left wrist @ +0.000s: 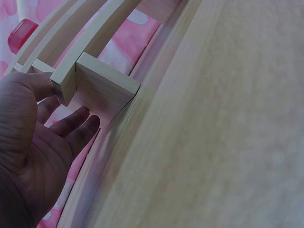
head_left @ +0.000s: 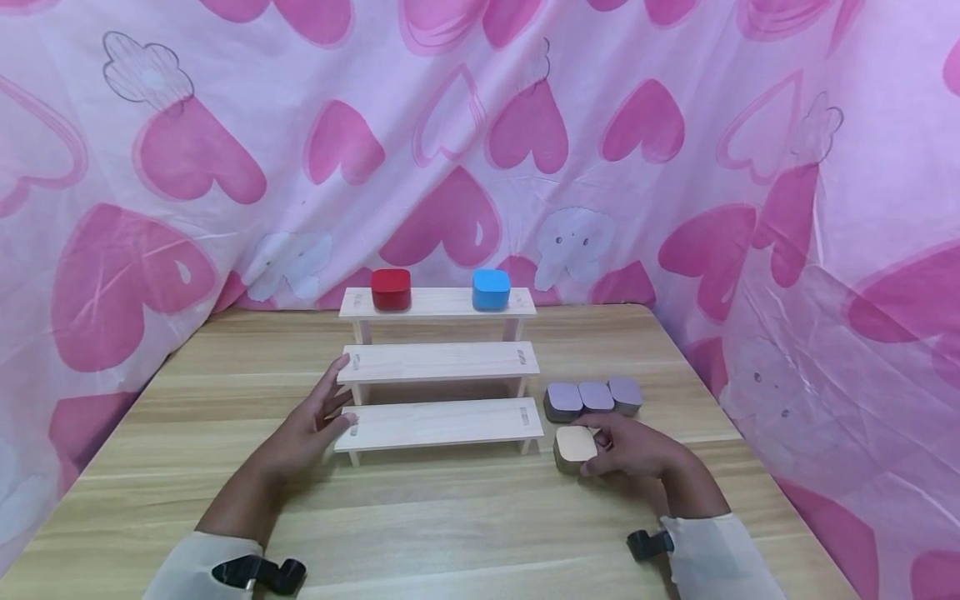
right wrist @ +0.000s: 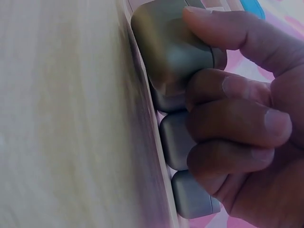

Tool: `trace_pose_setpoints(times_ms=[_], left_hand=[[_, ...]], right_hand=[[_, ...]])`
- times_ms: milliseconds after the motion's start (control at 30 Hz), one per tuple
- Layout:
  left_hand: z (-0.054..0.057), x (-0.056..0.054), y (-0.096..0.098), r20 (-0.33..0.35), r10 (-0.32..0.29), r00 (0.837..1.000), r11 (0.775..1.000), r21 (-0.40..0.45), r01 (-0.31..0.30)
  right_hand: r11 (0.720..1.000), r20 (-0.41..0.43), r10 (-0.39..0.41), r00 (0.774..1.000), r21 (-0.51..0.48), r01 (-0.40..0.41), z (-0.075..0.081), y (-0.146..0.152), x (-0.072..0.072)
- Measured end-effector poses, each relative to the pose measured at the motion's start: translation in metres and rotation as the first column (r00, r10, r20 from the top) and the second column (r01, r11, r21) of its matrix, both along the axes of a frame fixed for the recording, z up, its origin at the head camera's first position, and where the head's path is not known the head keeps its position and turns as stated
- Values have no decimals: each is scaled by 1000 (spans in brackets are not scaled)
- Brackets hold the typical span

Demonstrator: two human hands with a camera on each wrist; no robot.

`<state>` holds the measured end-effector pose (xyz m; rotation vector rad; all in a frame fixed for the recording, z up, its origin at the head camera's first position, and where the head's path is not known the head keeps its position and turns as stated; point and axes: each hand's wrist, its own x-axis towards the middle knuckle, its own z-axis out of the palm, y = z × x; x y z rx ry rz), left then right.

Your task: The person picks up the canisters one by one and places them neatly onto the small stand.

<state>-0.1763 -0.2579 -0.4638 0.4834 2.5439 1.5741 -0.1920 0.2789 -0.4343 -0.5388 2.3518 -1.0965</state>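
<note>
My right hand [head_left: 633,454] pinches a small rounded box with a cream top [head_left: 576,444] and dark metallic sides between thumb and fingers. In the right wrist view, that box [right wrist: 168,45] is close to the table, with the other fingers curled beside it. Just behind it stand three like boxes with lilac tops [head_left: 595,397] in a row. My left hand [head_left: 303,433] is at the left end of a pale wooden three-step stand [head_left: 442,423]. Its thumb touches the front step and its forefinger reaches the middle one; in the left wrist view the other fingers are loosely extended beside the leg [left wrist: 104,85].
On the top step sit a red box [head_left: 392,290] at the left and a blue box [head_left: 491,290] at the right. Everything stands on a wood-grain table [head_left: 450,525]. A pink heart-patterned cloth [head_left: 442,217] hangs behind and along the sides.
</note>
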Motion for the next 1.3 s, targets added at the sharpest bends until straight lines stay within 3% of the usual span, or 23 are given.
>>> trace_pose_setpoints(times_ms=[400,733,1100,1300], left_hand=[[-1,1,1,-8,4,1000,1000,-5,-4],[1,2,0,-10,2,1000,1000,-5,-2],[-2,1,1,-18,-4,1000,1000,-2,4],[-1,2,0,-15,3,1000,1000,-5,-3]], right_hand=[[995,-57,41,998,-94,-46,0,6,-1],[992,-70,20,997,-124,-29,4,6,1],[969,-32,-69,997,-239,59,20,2,6],[963,-37,-135,990,-241,123,34,-6,6]])
